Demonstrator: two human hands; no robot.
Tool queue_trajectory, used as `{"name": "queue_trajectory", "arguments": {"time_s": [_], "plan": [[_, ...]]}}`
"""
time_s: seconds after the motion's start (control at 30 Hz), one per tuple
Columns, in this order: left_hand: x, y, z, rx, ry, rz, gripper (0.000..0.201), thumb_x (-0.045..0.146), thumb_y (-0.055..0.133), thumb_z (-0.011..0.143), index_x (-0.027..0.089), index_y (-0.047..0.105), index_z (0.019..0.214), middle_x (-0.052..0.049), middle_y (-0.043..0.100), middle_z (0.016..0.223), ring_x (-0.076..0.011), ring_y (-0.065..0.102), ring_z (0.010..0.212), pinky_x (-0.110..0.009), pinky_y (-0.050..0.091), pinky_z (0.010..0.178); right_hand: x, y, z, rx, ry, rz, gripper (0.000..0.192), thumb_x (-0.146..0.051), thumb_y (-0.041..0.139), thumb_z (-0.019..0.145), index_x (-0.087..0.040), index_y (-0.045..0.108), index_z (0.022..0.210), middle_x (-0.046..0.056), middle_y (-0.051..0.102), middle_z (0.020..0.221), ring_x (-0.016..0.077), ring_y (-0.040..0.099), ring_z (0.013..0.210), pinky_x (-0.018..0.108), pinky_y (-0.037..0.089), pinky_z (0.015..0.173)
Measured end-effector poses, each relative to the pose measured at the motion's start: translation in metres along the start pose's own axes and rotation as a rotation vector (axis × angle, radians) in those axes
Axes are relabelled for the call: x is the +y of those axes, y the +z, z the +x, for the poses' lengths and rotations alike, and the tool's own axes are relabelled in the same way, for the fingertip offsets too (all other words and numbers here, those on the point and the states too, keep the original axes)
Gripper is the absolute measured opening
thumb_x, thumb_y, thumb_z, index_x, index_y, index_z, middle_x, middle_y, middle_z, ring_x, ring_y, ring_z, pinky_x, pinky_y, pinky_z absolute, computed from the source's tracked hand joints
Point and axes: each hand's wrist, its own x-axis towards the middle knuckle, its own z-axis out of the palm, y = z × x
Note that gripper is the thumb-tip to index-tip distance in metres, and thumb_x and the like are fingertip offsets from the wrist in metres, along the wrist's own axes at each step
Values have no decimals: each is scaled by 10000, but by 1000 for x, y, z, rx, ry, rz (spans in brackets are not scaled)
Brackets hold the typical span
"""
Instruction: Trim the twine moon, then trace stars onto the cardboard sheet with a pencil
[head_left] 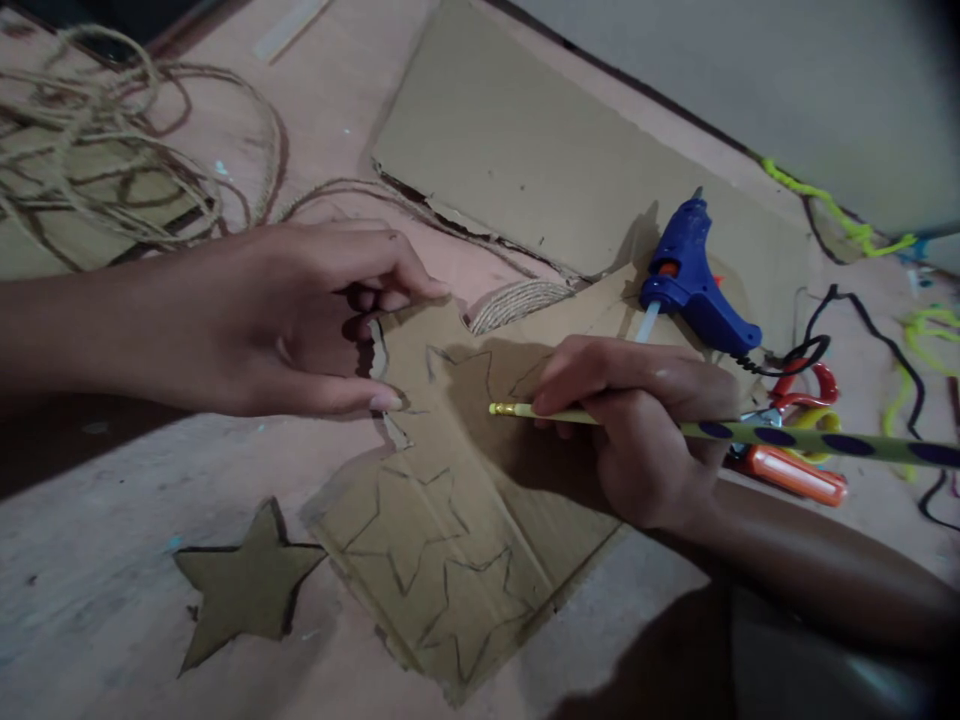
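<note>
A cardboard sheet with several pencilled star outlines lies on the pink table. My left hand rests on its upper left edge, thumb and fingers pinching the torn cardboard edge. My right hand grips a green pencil with dark dots, held almost flat, its eraser end pointing left over the sheet. A cut-out cardboard star lies on the table to the left of the sheet.
A blue glue gun lies behind my right hand, with red scissors and an orange cutter beside it. A big cardboard piece lies farther back. Jute twine is tangled at the upper left; a twine-wrapped piece sits mid-table.
</note>
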Motion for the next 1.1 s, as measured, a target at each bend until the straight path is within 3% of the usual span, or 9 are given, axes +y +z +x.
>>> {"name": "queue_trajectory", "arguments": {"time_s": [0.17,0.27,0.37,0.5,0.7,0.87,1.0,1.1], "plan": [[2,1,-2,8,-27,-8,503,651,747,1278,258,785,1589,-27,844,1335,-167,791,1117,-265,671,968,2,1,3,17,-4,10,325,-10,610,945,-226,746,744,-28,727,685,119,662,571,241,483,556],[2,1,-3,-3,-69,-34,560,673,753,1250,230,796,1590,-39,839,1298,-169,787,1071,-270,686,928,4,3,3,77,28,9,325,-13,617,960,-216,794,780,-24,755,723,110,652,590,246,486,579],[2,1,-4,-5,-72,-34,579,682,756,1238,220,805,1584,-33,823,1235,-173,802,1092,-277,701,950,5,3,3,64,-14,15,318,-24,631,971,-225,797,787,-11,764,730,135,671,605,260,504,576],[2,0,-3,5,-56,-23,598,716,766,1244,239,807,1602,-47,850,1328,-188,814,1129,-284,697,949,2,2,4,11,16,23,330,-27,626,967,-231,738,733,-14,733,682,137,662,573,260,491,552],[0,2,0,-5,-62,-50,605,736,770,1240,246,809,1593,-37,832,1272,-195,817,1104,-285,703,915,4,6,5,65,-16,22,315,-28,634,988,-225,806,812,0,762,733,143,689,630,270,520,594],[-3,2,0,4,-13,11,586,744,730,1251,270,789,1589,-47,854,1359,-215,848,1211,-290,738,945,7,6,6,65,-20,41,324,-19,647,957,-224,741,724,-30,709,647,112,615,512,233,456,506],[-3,2,-1,2,-38,-9,639,804,734,1229,287,792,1600,-25,838,1319,-215,850,1153,-317,778,926,6,6,6,81,26,28,330,-20,623,977,-223,821,807,-20,743,685,133,681,577,248,516,565],[-3,3,-1,1,-33,-21,713,886,707,1210,292,794,1596,-18,822,1333,-227,859,1168,-357,804,961,4,6,4,51,29,70,328,-9,634,957,-215,788,753,-29,728,668,114,639,538,232,476,528]]}}
